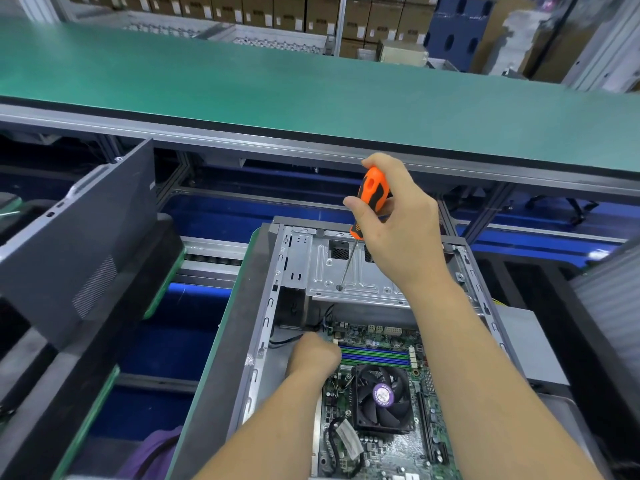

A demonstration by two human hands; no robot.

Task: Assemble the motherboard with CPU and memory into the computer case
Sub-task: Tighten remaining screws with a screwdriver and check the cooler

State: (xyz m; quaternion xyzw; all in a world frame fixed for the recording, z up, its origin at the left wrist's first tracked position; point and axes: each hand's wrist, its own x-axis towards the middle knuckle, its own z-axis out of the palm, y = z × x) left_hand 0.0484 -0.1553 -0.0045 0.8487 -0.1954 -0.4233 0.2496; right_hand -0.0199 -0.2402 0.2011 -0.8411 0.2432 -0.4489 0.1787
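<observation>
One motherboard lies inside the one open case. Right hand grips one screwdriver, tip on the metal bracket. Left hand, fingers curled, rests at the board's corner; whether it holds anything is hidden.

Landmark: open computer case. Top side open, access from above. Far end blocked by metal drive bracket; screwdriver shaft stands on it, right hand grips the handle above, right forearm crosses the case's right half. Motherboard fills the near floor; CPU fan sticks up mid-board, memory sticks just beyond it. Left hand sits at the board's far-left corner, fingers hidden, filling the gap beside the left wall. Loose cables in the pocket under the bracket. Left of case: open drop between trays, then leaning dark side panel. Beyond case: raised green table edge overhangs.
</observation>
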